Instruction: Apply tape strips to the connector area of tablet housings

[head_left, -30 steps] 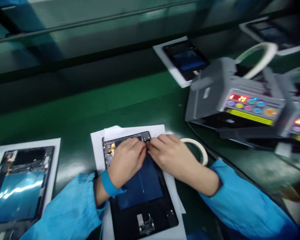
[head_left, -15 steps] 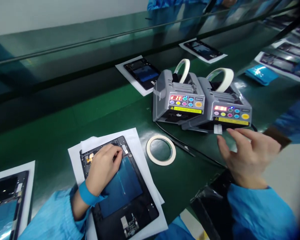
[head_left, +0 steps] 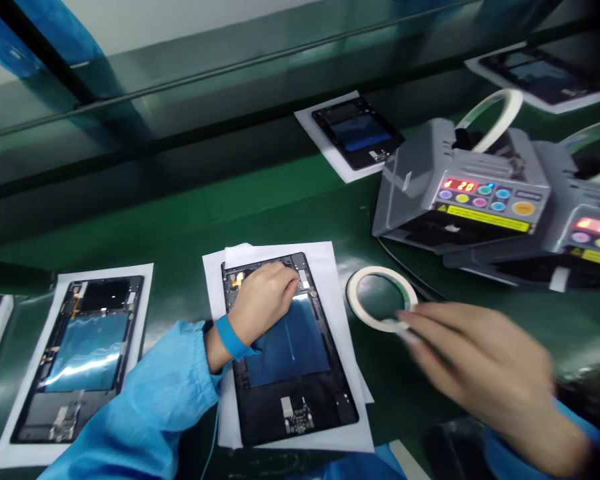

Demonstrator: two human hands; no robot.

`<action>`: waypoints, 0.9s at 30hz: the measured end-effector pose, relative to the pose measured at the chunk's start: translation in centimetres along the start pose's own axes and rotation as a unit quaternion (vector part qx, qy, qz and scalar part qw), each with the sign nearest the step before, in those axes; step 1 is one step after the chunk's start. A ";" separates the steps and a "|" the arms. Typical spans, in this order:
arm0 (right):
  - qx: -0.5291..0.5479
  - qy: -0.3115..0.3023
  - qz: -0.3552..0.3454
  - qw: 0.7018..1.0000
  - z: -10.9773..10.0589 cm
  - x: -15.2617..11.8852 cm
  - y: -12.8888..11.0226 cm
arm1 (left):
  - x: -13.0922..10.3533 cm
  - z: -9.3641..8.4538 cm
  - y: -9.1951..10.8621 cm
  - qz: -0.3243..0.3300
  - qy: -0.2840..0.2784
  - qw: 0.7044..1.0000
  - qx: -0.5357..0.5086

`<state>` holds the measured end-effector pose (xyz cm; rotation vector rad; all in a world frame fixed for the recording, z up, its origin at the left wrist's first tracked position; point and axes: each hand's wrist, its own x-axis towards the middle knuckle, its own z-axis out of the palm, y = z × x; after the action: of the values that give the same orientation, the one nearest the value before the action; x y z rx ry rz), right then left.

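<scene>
My left hand (head_left: 265,297), with a blue wristband (head_left: 231,338), rests on the upper part of an opened tablet (head_left: 300,390). Its fingers are curled together near the top edge, and whatever they pinch is hidden. Under the tablet lie white sheets (head_left: 347,353). My right hand (head_left: 490,367), blurred by motion, pinches a small piece of whitish tape (head_left: 401,331) between thumb and fingertips. This piece overlaps, as I see it, the lower right of a loose roll of tape (head_left: 360,313) lying flat beside the tablet.
Two grey tape dispensers (head_left: 420,200) (head_left: 540,257) with lit red displays stand at the right, a cable (head_left: 405,263) in front. Another opened tablet (head_left: 87,347) lies on paper at the left. More tablets (head_left: 357,133) (head_left: 540,73) lie further back. A dark rail crosses behind.
My right hand has left the right dispenser's front and come toward the tablet, now pinching tape. The view has turned left. My left hand stays on the tablet.
</scene>
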<state>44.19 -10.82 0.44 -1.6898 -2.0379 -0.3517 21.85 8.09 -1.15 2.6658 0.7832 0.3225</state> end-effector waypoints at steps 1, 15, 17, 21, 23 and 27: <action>0.013 -0.025 -0.041 0.999 1.3 1.9 -1.1 | 0.0 0.0 0.0 0.002 -0.002 1.000 0.001; 0.021 -0.167 -0.121 0.978 6.6 7.8 -2.0 | -3.1 -2.9 -0.2 0.006 -0.038 0.998 0.055; 0.063 -0.194 -0.134 0.970 6.0 9.1 -1.5 | -4.8 -4.1 -1.1 -0.013 -0.016 0.996 0.091; 0.121 -0.201 -0.120 0.965 5.8 12.4 -2.4 | -7.3 -4.7 -2.9 -0.027 0.000 0.992 0.122; 0.122 -0.156 -0.102 0.975 6.8 13.7 -4.2 | -7.8 -4.1 -3.1 -0.031 0.008 0.993 0.112; 0.100 -0.057 -0.104 0.988 10.1 15.1 -8.0 | -7.9 -3.1 -2.9 -0.053 0.057 0.992 0.097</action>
<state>32.53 5.22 0.17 -1.4114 -2.2572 -0.1137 12.97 6.78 -0.41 2.7907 1.0360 0.3928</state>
